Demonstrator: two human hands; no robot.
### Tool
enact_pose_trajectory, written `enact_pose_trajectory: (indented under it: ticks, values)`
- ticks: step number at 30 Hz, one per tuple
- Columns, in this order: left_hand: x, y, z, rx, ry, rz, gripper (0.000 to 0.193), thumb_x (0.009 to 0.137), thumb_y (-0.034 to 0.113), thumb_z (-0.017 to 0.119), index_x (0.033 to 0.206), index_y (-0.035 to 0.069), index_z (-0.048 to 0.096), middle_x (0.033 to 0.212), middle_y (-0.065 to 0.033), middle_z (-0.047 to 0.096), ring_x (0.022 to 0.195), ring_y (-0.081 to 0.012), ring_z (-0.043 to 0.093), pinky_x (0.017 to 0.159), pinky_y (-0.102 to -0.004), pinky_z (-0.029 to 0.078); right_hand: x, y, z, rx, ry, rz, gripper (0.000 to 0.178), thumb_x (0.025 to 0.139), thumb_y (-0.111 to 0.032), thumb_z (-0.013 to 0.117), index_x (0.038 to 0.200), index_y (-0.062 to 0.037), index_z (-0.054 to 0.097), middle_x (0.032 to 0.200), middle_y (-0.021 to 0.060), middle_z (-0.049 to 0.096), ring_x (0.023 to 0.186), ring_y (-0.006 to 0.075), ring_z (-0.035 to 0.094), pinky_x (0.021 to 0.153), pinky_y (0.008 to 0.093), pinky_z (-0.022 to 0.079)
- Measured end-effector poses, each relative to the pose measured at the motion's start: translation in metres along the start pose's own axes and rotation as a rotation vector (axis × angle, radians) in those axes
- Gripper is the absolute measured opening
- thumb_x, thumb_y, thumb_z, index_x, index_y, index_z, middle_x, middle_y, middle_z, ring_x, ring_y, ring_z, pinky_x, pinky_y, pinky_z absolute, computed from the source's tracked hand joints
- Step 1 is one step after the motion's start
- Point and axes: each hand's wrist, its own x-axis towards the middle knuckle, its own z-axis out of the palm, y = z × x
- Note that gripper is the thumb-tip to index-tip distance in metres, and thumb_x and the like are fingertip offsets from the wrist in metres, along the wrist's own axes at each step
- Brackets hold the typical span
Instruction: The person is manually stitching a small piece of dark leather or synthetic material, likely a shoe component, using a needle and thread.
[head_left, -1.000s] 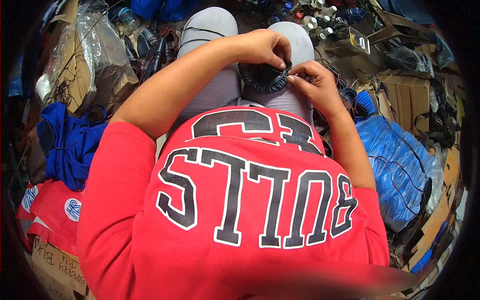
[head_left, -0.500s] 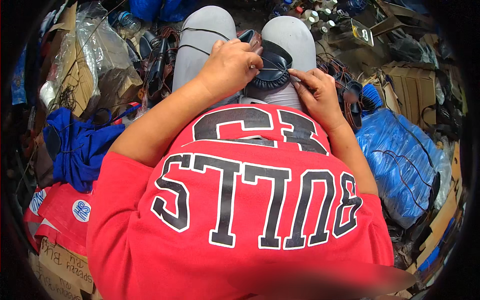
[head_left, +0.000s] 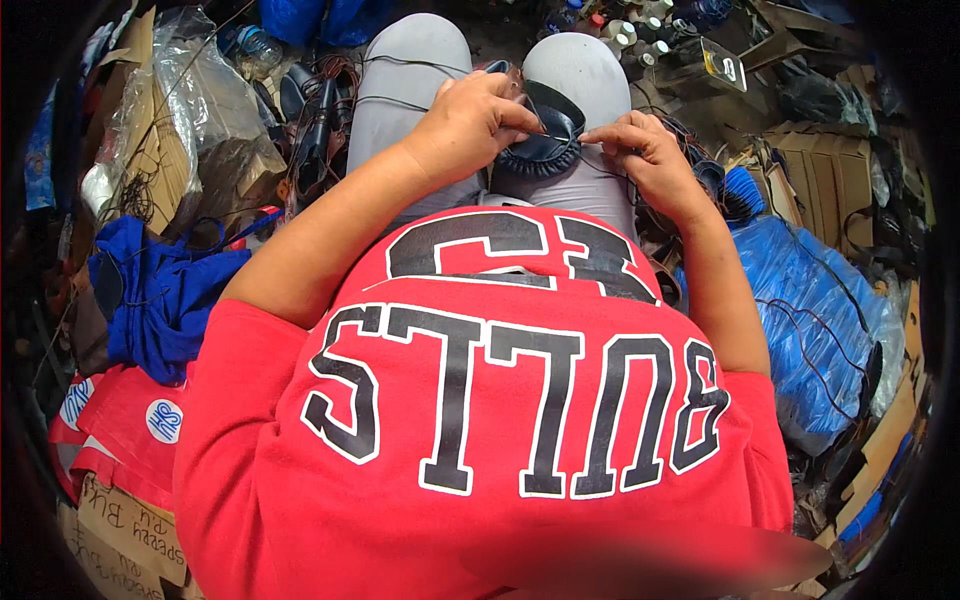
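Note:
A black leather shoe point(head_left: 540, 152) with a gathered, pleated toe rests between and on my knees, its toe toward me. My left hand point(head_left: 475, 122) is closed over the shoe's left side, thumb and fingers pinched on a thin, pale, needle-like piece point(head_left: 558, 136) that crosses the shoe's top. On the opposite side my right hand point(head_left: 648, 155) has its thumb and forefinger pinched together at the shoe's right edge. What those fingertips grip is too small to make out. Dark cord point(head_left: 400, 100) runs over my left knee toward my left hand.
Several dark shoes point(head_left: 318, 125) lie left of my knees. Beyond the right knee stand small bottles point(head_left: 640, 40). A blue plastic bag point(head_left: 800, 330) and cardboard point(head_left: 815, 180) are at the right. Blue cloth point(head_left: 165, 285) and clear plastic point(head_left: 205, 90) lie at the left.
My left hand has shifted slightly right and now covers more of the shoe. My right hand has turned, its forefinger extended more toward the shoe, and its elbow has moved outward.

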Motion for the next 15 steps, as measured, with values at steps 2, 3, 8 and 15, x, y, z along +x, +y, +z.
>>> enact_pose_trajectory:
  ticks: [2, 3, 8, 15]
  values:
    - [0.001, -0.002, 0.002, 0.012, -0.001, 0.0, 0.019, 0.069, 0.008, 0.073, 0.085, 0.019, 0.073, 0.069, -0.0047, 0.052, 0.069, -0.0221, 0.052, 0.06, -0.034, 0.042, 0.002, 0.0, -0.001, 0.021, -0.032, 0.023, 0.039, 0.071, 0.004, 0.053, 0.096, -0.0198, 0.071, 0.08, 0.0025, 0.058, 0.084, 0.0184, 0.054, 0.08, 0.0287, 0.043]
    - [0.001, -0.002, 0.003, 0.022, -0.002, -0.001, 0.019, 0.069, 0.008, 0.073, 0.085, 0.019, 0.073, 0.069, -0.0048, 0.052, 0.069, -0.0223, 0.052, 0.06, -0.0344, 0.042, 0.002, 0.001, -0.001, 0.021, -0.032, 0.023, 0.039, 0.071, 0.004, 0.053, 0.096, -0.0198, 0.071, 0.08, 0.0025, 0.058, 0.084, 0.0184, 0.054, 0.08, 0.0287, 0.043]
    - [0.003, -0.003, 0.004, 0.044, -0.007, 0.007, 0.017, 0.07, 0.01, 0.072, 0.085, 0.019, 0.073, 0.069, -0.0044, 0.052, 0.069, -0.0225, 0.052, 0.06, -0.0355, 0.042, 0.003, 0.006, 0.0, 0.045, -0.035, 0.018, 0.04, 0.07, 0.004, 0.052, 0.096, -0.0204, 0.071, 0.08, 0.0023, 0.058, 0.086, 0.0181, 0.053, 0.081, 0.0284, 0.043]
    - [0.006, -0.004, 0.009, -0.001, -0.073, -0.02, 0.018, 0.07, 0.01, 0.072, 0.086, 0.018, 0.073, 0.073, -0.004, 0.056, 0.074, -0.0225, 0.055, 0.065, -0.0346, 0.044, 0.005, 0.011, 0.0, 0.08, -0.07, 0.011, 0.038, 0.071, 0.002, 0.053, 0.098, -0.0183, 0.071, 0.078, 0.001, 0.056, 0.085, 0.0177, 0.049, 0.082, 0.0283, 0.04]
